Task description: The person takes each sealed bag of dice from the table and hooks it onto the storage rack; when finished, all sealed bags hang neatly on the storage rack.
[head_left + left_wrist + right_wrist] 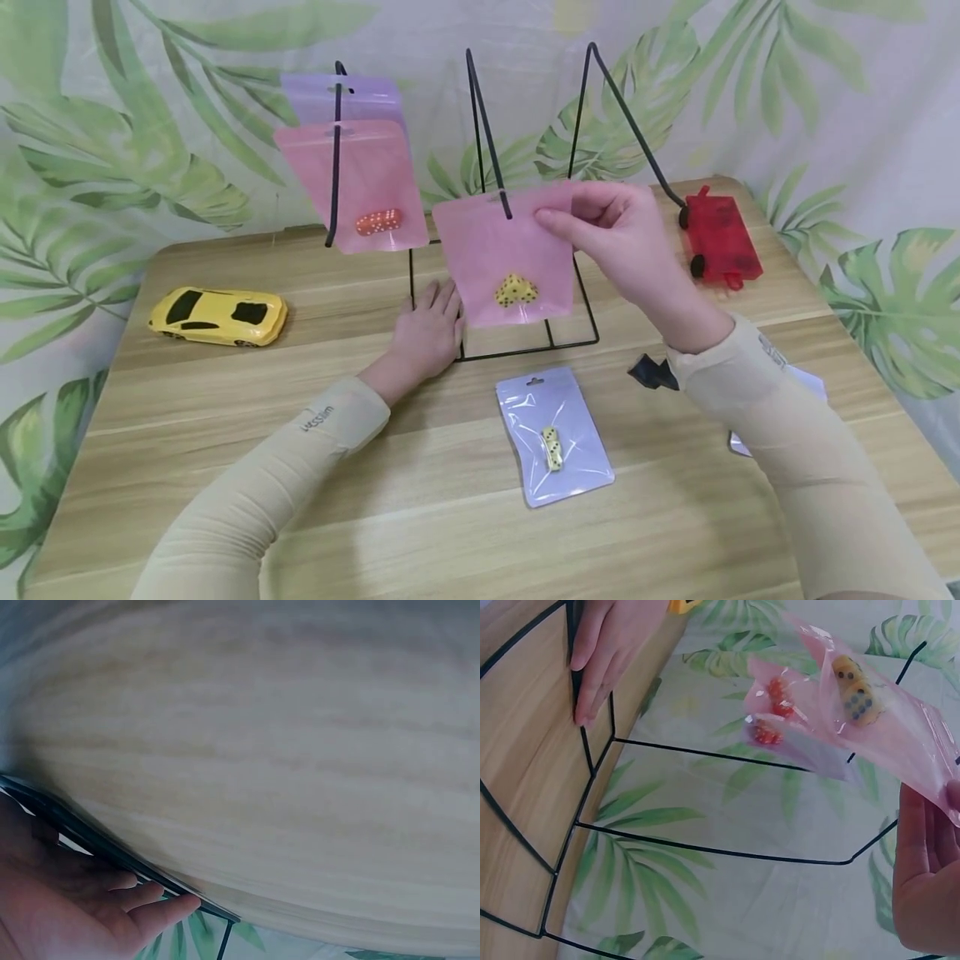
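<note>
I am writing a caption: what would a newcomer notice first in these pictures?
Probably the pink bag of yellow dice, pinched by the right hand at the middle black hook. Next, a second pink bag with red dice on the left hook, and the yellow toy car at the left of the table.

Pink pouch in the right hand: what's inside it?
Inside the pink pouch, yellow dice with dark dots sit bunched near the bottom. They overlap, so their exact number cannot be told. The right hand covers one upper corner.
</note>
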Action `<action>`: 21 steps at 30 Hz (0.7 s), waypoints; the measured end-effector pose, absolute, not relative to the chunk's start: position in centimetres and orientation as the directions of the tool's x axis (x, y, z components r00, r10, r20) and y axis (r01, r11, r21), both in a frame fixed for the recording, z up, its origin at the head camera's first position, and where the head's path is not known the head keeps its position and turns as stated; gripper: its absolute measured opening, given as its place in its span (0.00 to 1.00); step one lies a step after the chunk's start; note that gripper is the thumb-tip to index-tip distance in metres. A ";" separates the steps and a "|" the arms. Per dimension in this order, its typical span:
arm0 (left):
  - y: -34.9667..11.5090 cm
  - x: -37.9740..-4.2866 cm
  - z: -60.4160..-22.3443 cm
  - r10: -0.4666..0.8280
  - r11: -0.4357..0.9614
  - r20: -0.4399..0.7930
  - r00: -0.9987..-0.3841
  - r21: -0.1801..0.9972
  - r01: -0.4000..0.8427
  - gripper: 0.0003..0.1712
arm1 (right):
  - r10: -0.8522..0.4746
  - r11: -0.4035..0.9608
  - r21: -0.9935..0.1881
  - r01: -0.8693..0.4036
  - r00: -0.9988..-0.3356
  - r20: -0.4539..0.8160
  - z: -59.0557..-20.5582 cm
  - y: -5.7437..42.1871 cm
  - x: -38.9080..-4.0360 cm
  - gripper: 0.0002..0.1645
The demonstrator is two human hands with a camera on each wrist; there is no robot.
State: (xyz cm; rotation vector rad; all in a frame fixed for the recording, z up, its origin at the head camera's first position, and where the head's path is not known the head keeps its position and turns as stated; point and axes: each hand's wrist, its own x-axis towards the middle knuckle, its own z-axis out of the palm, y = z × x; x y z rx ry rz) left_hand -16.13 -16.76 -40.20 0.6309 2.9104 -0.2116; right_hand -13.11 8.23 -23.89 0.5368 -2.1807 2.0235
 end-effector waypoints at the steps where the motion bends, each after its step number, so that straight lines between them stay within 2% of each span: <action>1: -16.7 -16.1 -40.3 0.398 0.901 -0.178 -0.900 -0.107 0.420 0.34 | -0.166 0.033 -0.949 -0.313 -0.938 0.303 -23.9 8.1 -13.5 0.05; 9: -16.3 -16.0 -40.3 0.402 0.906 -0.180 -0.898 -0.068 0.419 0.35 | -0.097 -0.109 -0.963 -0.245 -0.962 0.256 -24.0 6.8 -17.8 0.07; 21: -15.2 -15.7 -40.6 0.423 0.893 -0.175 -0.889 -0.088 0.442 0.34 | -0.009 -0.094 -0.976 -0.197 -0.980 0.199 -23.4 6.5 -22.5 0.10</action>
